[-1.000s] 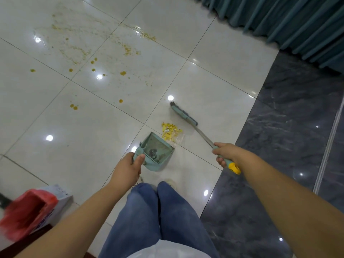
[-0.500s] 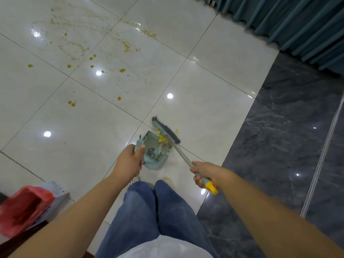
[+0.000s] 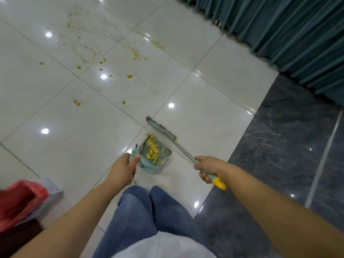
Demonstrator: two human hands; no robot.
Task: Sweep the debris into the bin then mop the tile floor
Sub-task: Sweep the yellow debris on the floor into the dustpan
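Observation:
My left hand grips the handle of a teal dustpan resting on the white tile floor. Yellow debris lies inside the pan, with a few bits at its front lip. My right hand holds the broom handle near its yellow end. The teal broom head sits on the tile just beyond the pan's mouth. Orange-yellow stains and spatter spread over the tiles farther out. A bin with a red bag stands at the lower left.
Dark marble flooring borders the white tiles on the right. Teal curtains hang along the top right. My legs in blue jeans stand just behind the dustpan.
The broom pushed the yellow debris into the dustpan, then drew back out past its mouth. The debris pile moved from the floor into the pan. My left hand stayed on the pan.

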